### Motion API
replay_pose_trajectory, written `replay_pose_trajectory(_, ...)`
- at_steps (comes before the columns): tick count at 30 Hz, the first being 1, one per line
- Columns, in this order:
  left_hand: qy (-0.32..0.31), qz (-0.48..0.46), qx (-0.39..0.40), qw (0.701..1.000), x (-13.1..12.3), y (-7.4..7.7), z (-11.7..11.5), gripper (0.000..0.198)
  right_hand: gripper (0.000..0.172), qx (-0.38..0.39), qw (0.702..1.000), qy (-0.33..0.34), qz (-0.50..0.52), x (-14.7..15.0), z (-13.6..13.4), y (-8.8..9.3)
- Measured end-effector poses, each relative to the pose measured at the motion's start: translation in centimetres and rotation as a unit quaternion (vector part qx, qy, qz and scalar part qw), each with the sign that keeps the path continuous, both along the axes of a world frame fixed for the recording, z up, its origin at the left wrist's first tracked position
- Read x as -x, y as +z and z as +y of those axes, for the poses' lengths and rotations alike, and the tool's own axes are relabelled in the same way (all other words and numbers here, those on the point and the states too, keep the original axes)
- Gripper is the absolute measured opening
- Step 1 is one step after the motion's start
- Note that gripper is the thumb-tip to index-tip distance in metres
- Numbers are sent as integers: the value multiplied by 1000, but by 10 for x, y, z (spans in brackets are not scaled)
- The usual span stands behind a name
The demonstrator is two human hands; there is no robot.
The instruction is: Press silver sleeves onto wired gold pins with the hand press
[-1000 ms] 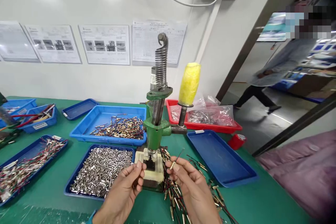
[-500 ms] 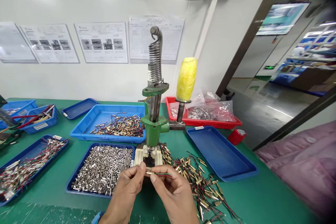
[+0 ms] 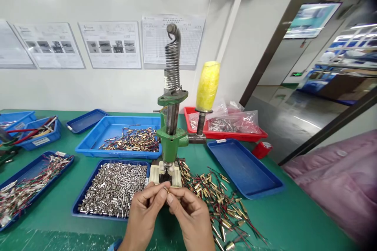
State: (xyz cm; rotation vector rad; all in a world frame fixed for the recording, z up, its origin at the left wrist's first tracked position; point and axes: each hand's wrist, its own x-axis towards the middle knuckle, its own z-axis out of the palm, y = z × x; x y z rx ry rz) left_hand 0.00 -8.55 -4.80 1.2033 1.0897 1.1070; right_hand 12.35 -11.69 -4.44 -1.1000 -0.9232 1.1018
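Observation:
Both my hands meet just in front of the green hand press point(image 3: 170, 145), at its pale base point(image 3: 176, 174). Thumb and forefinger of my left hand point(image 3: 149, 206) pinch one end of a small brass cylinder point(image 3: 166, 190). My right hand point(image 3: 188, 208) grips the other end, fingertips nearly touching the left ones. Fingers cover most of the cylinder, and its thin wires are hidden now. To the left lies a blue tray of short silver metal sleeves point(image 3: 114, 188). Right of the press, loose brass cylinders with red and black wires point(image 3: 218, 196) are heaped on the green table.
The press has a yellow-wrapped lever handle point(image 3: 208, 86) and a tall spring. Behind stand a light blue bin point(image 3: 97, 129) of wired brass parts and a red tray point(image 3: 235, 136) with plastic bags. A dark blue tray point(image 3: 244, 168) and red can point(image 3: 262, 150) are at right.
My fingertips have closed in around the brass cylinder, which has turned. The red and green wires seen by my right hand are hidden now. The view has shifted slightly.

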Motion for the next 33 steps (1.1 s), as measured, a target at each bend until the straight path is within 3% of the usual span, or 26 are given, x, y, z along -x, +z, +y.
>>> replay_pose_trajectory(3,-22,-18,6,1000,1,3,5,37,25,-3,999,27,-24,-4,1,-4)
replay_pose_trajectory(8,-13,-51,5,999,-3,19,24,38,32,9,997,-23,-69,-12,2,0)
replay_pose_trajectory(13,-41,-49,-20,998,-11,35,47,40,34,24,992,-95,-84,-23,2,13)
replay_pose_trajectory(18,-47,-39,-21,998,-17,40,60,41,32,-9,984,-87,-158,-46,6,32)
replay_pose_trajectory(22,-27,5,-75,997,-17,32,53,33,29,-80,956,-168,-226,-63,21,69)
replay_pose_trajectory(26,-15,44,-123,991,-16,21,45,28,40,-213,895,-274,-281,-71,67,137)
replay_pose_trajectory(28,-15,46,-127,991,-16,17,43,29,49,-266,869,-269,-318,-74,94,173)
replay_pose_trajectory(30,-15,44,-126,991,-16,14,44,30,51,-279,867,-224,-346,-77,115,198)
replay_pose_trajectory(33,-14,46,-126,991,-17,13,46,30,47,-281,862,-193,-374,-75,114,208)
